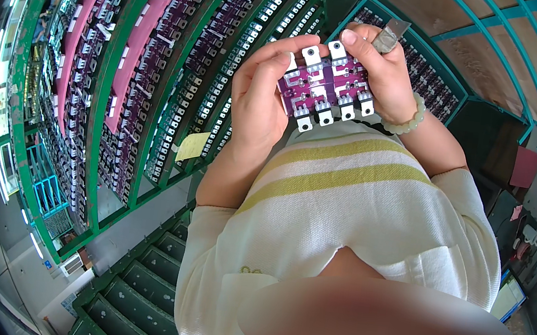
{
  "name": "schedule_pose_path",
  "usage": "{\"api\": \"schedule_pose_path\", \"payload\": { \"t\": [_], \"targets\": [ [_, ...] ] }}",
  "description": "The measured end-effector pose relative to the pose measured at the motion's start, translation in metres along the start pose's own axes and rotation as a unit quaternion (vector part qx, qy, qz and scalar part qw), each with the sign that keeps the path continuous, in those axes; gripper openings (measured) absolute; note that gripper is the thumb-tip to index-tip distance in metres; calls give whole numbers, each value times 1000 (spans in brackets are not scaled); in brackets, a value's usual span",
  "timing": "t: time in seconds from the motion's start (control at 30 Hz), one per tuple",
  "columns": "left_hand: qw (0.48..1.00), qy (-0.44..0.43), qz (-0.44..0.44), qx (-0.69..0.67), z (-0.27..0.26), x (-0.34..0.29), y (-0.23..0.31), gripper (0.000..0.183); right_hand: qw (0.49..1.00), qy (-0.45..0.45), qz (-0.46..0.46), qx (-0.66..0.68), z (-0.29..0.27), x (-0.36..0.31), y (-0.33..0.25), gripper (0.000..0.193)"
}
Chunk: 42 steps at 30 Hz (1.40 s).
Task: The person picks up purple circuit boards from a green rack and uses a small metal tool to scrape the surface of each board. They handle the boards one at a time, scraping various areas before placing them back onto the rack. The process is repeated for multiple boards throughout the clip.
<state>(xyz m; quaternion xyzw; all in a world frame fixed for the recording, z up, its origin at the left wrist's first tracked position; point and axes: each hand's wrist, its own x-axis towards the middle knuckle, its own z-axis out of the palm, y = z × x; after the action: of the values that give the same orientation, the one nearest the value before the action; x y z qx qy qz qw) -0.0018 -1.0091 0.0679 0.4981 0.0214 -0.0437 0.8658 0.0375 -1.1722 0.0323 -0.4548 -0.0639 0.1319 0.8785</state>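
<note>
A purple circuit board (325, 87) is held up in front of my chest, tilted so its parts face up. White tabs with dark round centres and black parts line its two long edges. My left hand (261, 92) grips the board's left end, thumb at the near corner and fingers along the far edge. My right hand (387, 68) is closed on the far right corner, its thumb beside a white tab. A grey, tape-like piece (389, 35) sits at a finger of the right hand; its kind is unclear. A pale bead bracelet (412, 118) rings my right wrist.
A green rack (172, 97) on the left carries rows of similar boards, with pink sheets (154, 30) between some. A yellow note (192, 146) hangs from it. Below are green slotted shelves (147, 287). A teal frame bin (452, 83) with more boards stands at the far right.
</note>
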Motion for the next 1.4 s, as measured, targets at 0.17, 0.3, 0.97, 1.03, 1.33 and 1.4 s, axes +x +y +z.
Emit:
{"api": "schedule_pose_path", "payload": {
  "t": [0.17,0.3,0.97,1.03,1.33,1.4],
  "targets": [
    [999,-24,-8,-32,-4,0,-1,45,1000,3,2,-1,0,2,0,18],
    [998,-44,-18,-46,-7,1,0,50,1000,14,-21,-9,0,5,5,21],
    [980,-46,113,154,-14,8,-3,29,997,36,-40,-49,3,15,9,23],
    [976,-43,125,174,-14,9,-3,28,997,38,-44,-53,3,16,10,23],
    [974,-52,136,173,-16,7,-2,29,995,39,-52,-70,6,14,11,23],
    [975,-43,135,169,-15,6,-3,29,996,41,-47,-66,8,11,10,23]
  ]
}}
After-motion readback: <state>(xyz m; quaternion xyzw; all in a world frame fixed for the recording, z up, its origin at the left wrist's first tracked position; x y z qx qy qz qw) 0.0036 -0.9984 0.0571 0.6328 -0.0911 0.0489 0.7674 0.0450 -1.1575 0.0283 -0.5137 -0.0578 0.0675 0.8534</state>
